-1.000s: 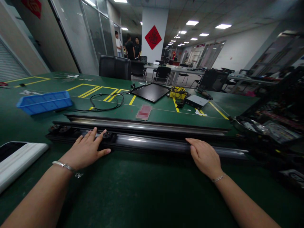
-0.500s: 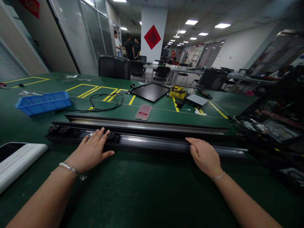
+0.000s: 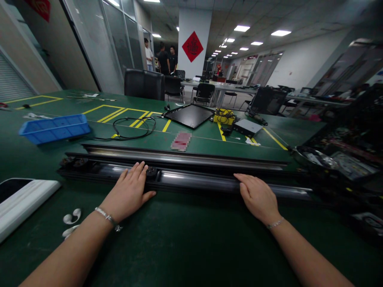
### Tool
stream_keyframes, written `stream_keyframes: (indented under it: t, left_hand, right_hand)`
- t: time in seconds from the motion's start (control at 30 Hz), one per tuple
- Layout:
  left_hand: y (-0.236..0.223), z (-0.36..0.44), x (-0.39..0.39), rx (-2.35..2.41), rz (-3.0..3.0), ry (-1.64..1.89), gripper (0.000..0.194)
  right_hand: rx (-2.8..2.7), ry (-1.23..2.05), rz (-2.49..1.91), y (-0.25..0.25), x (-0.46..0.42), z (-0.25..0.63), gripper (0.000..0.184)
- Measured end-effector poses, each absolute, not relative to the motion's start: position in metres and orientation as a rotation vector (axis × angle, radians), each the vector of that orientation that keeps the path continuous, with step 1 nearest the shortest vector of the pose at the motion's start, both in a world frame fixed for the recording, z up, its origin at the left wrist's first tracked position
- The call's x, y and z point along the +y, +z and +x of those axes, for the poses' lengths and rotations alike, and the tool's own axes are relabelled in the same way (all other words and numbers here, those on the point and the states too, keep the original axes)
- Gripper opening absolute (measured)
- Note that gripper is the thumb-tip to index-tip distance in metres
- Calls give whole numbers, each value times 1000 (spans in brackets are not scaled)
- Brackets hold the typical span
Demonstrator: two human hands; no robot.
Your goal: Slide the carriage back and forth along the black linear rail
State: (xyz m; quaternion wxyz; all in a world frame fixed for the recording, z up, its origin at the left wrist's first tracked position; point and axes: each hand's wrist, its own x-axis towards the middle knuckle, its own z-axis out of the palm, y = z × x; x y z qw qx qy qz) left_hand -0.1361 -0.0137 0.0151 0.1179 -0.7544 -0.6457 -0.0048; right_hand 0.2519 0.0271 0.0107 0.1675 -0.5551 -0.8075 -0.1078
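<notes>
A long black rail [image 3: 197, 182] with a shiny trough lies crosswise on the green table. My left hand [image 3: 129, 191] rests over its left half, fingers stretched out and the thumb on the near side. Just beyond those fingertips a small black block [image 3: 151, 172] sits in the trough, touching or nearly touching the hand. My right hand [image 3: 259, 197] is closed over the rail farther right, fingers across the top and thumb at the near edge. Behind it runs a second black rail [image 3: 191, 156]. More black parts [image 3: 80, 163] sit at the left end.
A blue bin [image 3: 56, 128] and a looped black cable [image 3: 134, 135] lie at the back left. White earphones [image 3: 72, 217] and a white device [image 3: 32, 199] are at the near left. A flat black panel [image 3: 191, 115], yellow box [image 3: 224, 116] and grey box [image 3: 247, 126] stand farther back.
My left hand has slid right along the rail, and the small black block has moved right with it. The white earphones are uncovered. My right hand has stayed still.
</notes>
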Motion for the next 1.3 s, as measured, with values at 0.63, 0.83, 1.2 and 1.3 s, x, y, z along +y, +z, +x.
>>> stream_keyframes:
  t: [0.63, 0.83, 1.2, 1.3]
  left_hand:
    - [11, -133, -12, -1893, -2216, -88, 73]
    - [12, -132, -13, -1892, -2213, -102, 70]
    - [13, -126, -13, -1831, -2289, -165, 69]
    - [12, -125, -13, -1791, -2314, -192, 69]
  right_hand:
    - [-2297, -303, -1587, 11, 27, 252, 40]
    - [-2303, -304, -1585, 10, 27, 252, 40]
    - [-2303, -315, -1591, 9, 28, 254, 41]
    - [-2300, -316, -1586, 9, 27, 254, 41]
